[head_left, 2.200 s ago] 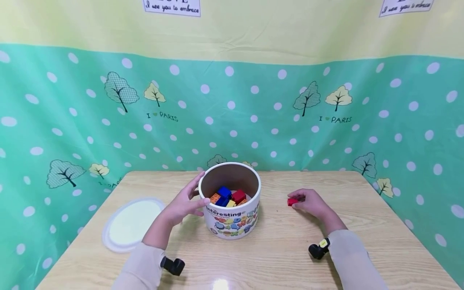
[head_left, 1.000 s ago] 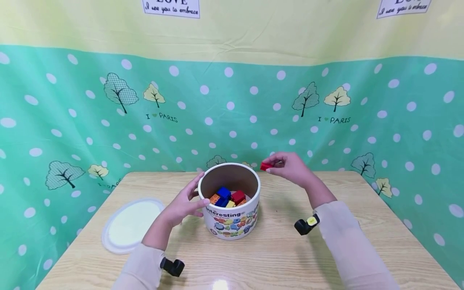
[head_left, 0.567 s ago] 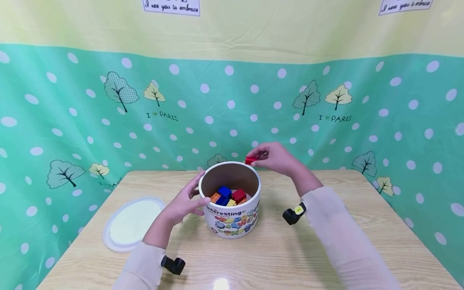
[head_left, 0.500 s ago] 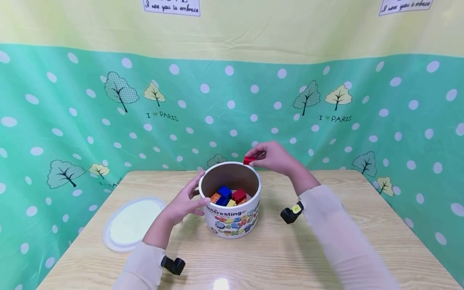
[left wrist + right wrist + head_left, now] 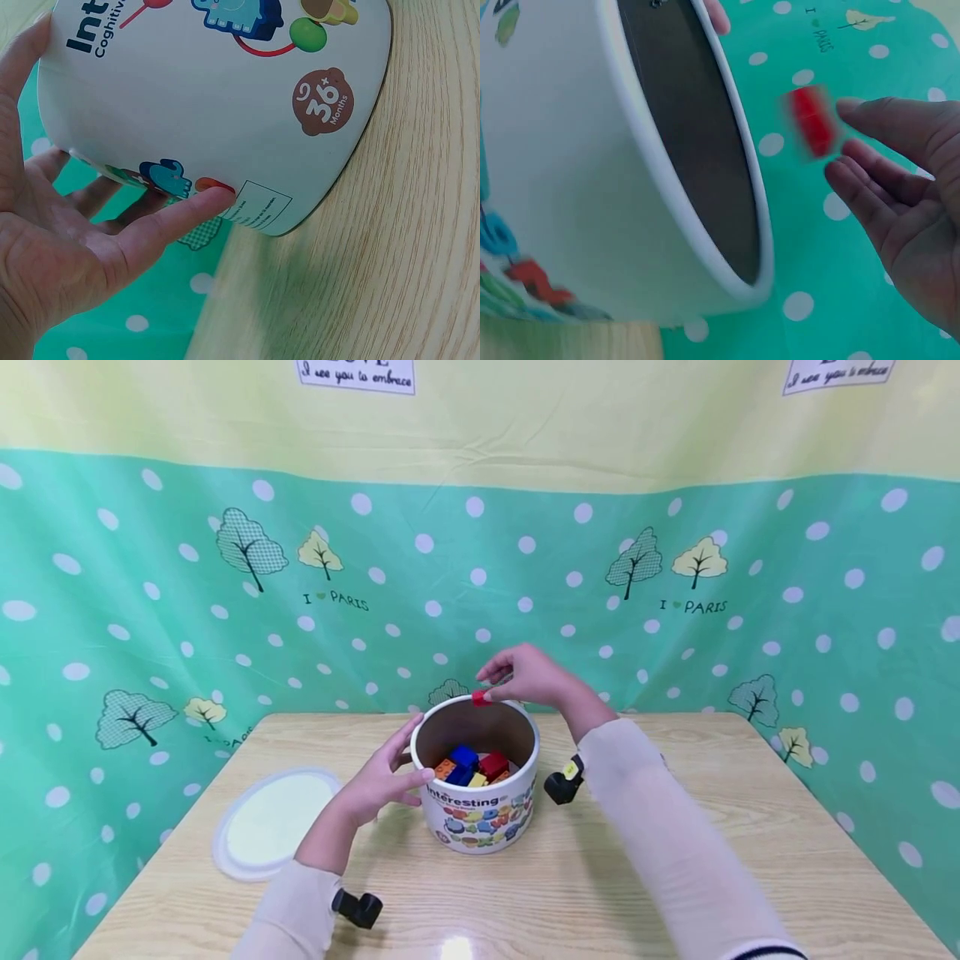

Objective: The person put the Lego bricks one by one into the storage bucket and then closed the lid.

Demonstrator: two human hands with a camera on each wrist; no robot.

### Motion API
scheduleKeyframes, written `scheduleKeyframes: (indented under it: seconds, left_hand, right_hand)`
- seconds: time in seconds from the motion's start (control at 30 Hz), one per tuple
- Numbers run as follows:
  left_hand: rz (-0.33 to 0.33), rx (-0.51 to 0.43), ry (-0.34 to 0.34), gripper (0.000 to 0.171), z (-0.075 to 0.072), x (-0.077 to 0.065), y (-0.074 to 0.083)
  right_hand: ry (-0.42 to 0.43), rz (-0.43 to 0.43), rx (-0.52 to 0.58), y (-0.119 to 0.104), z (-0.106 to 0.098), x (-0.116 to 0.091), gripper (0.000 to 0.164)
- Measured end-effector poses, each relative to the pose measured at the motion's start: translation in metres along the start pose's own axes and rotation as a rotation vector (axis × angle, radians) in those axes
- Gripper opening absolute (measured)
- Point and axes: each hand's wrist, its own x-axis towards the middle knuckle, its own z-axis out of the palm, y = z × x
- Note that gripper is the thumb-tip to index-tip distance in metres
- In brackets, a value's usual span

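A white printed bucket (image 5: 480, 827) stands on the table with several toy bricks (image 5: 465, 757) inside, blue, red, orange and yellow. My left hand (image 5: 378, 781) rests against the bucket's left side, fingers spread and fairly straight, thumb at the rim. In the left wrist view, one finger (image 5: 180, 219) touches the printed wall. My right hand (image 5: 528, 677) is above the bucket's far rim, its fingers parted. Just off its fingertips, a red toy brick (image 5: 811, 121) hangs blurred in the air in the right wrist view, with a small gap to the thumb.
A round white lid (image 5: 277, 822) lies on the table (image 5: 480, 914) left of the bucket. Behind the table hangs a green and yellow curtain (image 5: 480, 560) with dots and trees.
My right hand has picked the red brick up from the table, carried it left to the bucket's far rim and let go of it. The left hand has stayed at the bucket.
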Motion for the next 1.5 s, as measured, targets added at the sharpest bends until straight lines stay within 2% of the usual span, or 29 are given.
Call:
scheduleKeyframes:
  seconds: [0.17, 0.33, 0.87, 1.07, 1.23, 1.37, 1.5]
  left_hand:
    - [-0.011, -0.004, 0.016, 0.091, 0.000, -0.002, -0.002]
    - [-0.029, -0.005, 0.027, 0.091, 0.002, -0.005, -0.005]
    - [-0.008, -0.004, 0.035, 0.091, 0.003, -0.005, -0.004]
    - [0.002, -0.009, 0.081, 0.086, 0.007, -0.009, -0.007]
    - [0.013, 0.015, 0.145, 0.081, 0.009, -0.014, -0.006]
    - [0.052, 0.045, 0.194, 0.074, 0.003, -0.022, -0.005]
    - [0.087, 0.037, 0.195, 0.072, -0.007, -0.035, -0.007]
  right_hand:
    - [0.031, 0.013, 0.093, 0.002, 0.008, -0.001, 0.030]
    - [0.048, 0.020, 0.133, 0.010, 0.013, -0.010, 0.028]
    - [0.202, -0.112, 0.190, 0.033, 0.012, -0.055, 0.025]
    - [0.220, -0.117, 0.193, 0.041, 0.018, -0.071, 0.027]
    - [0.264, -0.163, 0.178, 0.042, 0.025, -0.084, 0.025]
    - [0.281, -0.238, 0.176, 0.039, 0.032, -0.094, 0.028]
    - [0.271, -0.282, 0.198, 0.037, 0.040, -0.103, 0.037]
